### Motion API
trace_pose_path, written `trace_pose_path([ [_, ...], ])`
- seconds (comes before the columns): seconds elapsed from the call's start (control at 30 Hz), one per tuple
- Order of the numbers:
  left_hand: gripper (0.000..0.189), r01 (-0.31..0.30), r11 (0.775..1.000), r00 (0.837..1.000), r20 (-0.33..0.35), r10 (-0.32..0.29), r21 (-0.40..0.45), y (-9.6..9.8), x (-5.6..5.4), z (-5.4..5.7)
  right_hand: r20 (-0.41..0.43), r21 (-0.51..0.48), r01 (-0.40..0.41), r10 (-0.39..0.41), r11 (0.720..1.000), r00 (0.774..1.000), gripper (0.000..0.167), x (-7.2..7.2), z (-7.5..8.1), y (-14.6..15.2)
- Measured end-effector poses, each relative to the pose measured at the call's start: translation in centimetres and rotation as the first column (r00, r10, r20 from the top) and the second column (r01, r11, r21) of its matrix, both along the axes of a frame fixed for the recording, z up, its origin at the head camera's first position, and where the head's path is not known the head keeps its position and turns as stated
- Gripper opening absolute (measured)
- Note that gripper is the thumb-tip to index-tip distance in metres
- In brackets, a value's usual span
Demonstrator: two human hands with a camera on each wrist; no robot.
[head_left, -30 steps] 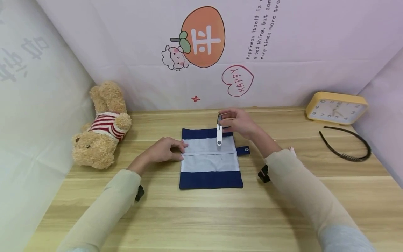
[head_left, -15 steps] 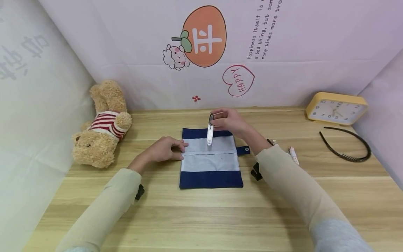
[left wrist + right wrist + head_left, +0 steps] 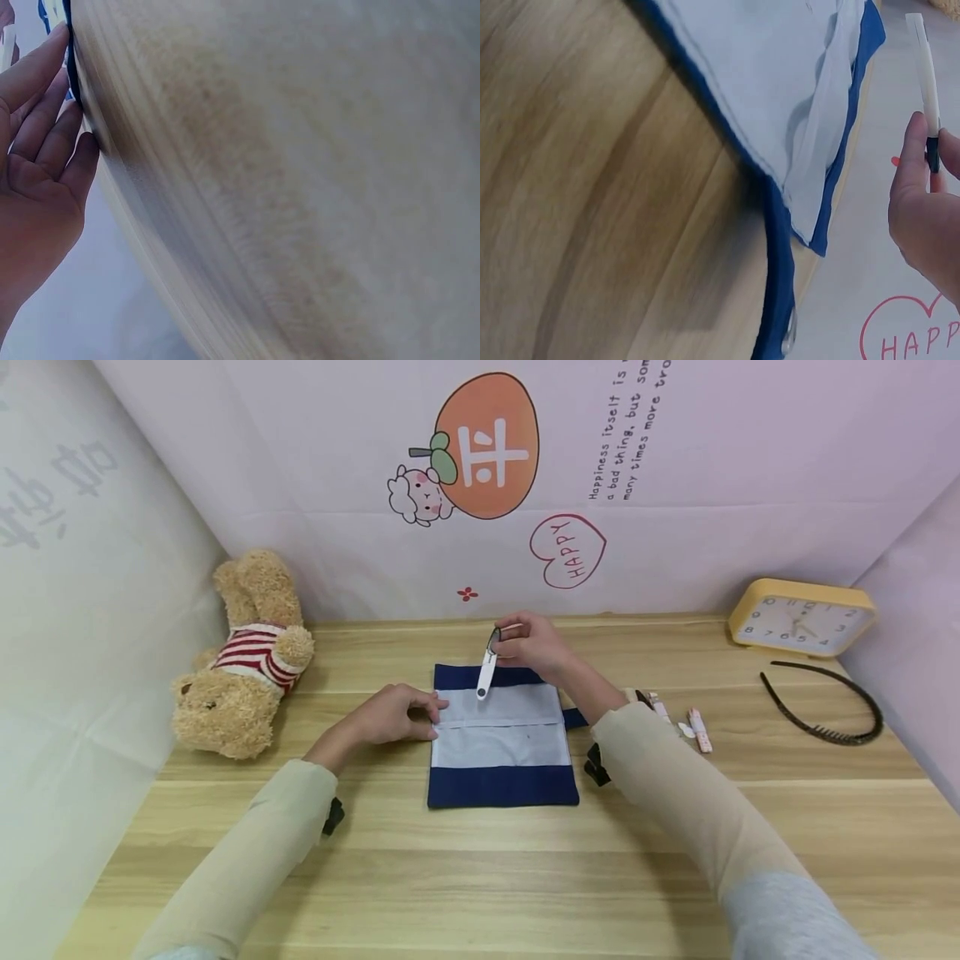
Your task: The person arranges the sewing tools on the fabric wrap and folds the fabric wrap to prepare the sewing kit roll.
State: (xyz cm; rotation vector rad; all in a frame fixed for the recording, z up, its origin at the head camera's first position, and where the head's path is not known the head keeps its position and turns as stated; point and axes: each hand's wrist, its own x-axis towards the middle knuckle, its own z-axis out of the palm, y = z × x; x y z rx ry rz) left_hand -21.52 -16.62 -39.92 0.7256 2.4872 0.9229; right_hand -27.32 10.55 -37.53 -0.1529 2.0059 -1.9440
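A navy fabric pouch (image 3: 502, 787) lies unfolded on the table, pale pocket lining facing up. At its left edge rests my left hand (image 3: 393, 717); in the left wrist view the fingers (image 3: 54, 139) reach fairly straight to that edge. Over the pouch's upper pocket, my right hand (image 3: 534, 647) pinches the dark end of a slim white tool (image 3: 486, 675) between thumb and fingertips. The tool's white end points down and slightly left, with a round rivet near its tip. In the right wrist view the white tool (image 3: 924, 75) stands out from the fingertips, away from the cloth.
The snap tab (image 3: 574, 718) sticks out right, partly behind my right wrist. Beyond that forearm lie small patterned pieces (image 3: 700, 731). A black headband (image 3: 840, 739) and yellow clock (image 3: 802, 618) are at the right; a teddy bear (image 3: 240, 664) lies at the left.
My right hand has moved left with the white tool, which now tilts more to the left. The small pieces behind the right forearm have come into sight. My left hand stays put.
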Motion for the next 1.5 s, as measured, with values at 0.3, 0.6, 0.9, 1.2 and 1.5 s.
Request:
trace_pose_path([
  [0.3, 0.009, -0.001, 1.000, 1.000, 0.013, 0.001, -0.001, 0.2, -0.1, 0.3, -0.007, 0.013, 0.020, -0.020, 1.000, 1.000, 0.046, 0.1, -0.1, -1.6],
  [0.6, 0.008, 0.016, 1.000, 1.000, -0.011, -0.016, -0.002, 0.2, -0.4, 0.1, 0.014, 0.027, 0.030, -0.030, 0.999, 0.999, 0.045, 0.1, -0.6, -3.2],
  [0.9, 0.009, 0.009, 1.000, 1.000, -0.027, -0.009, -0.002, 0.3, -0.4, 0.3, 0.026, 0.059, 0.010, -0.011, 0.998, 1.000, 0.044, 0.3, -0.8, -3.9],
  [1.2, 0.010, 0.006, 1.000, 1.000, -0.026, -0.006, 0.001, 0.2, -0.3, 0.6, 0.030, 0.106, -0.050, 0.047, 0.993, 0.998, 0.045, 0.7, -0.6, -4.5],
  [1.5, 0.009, -0.004, 1.000, 1.000, 0.001, 0.004, 0.019, 0.0, 0.3, 0.3, -0.002, 0.222, -0.103, 0.106, 0.970, 0.994, 0.042, 0.9, -1.5, -4.8],
])
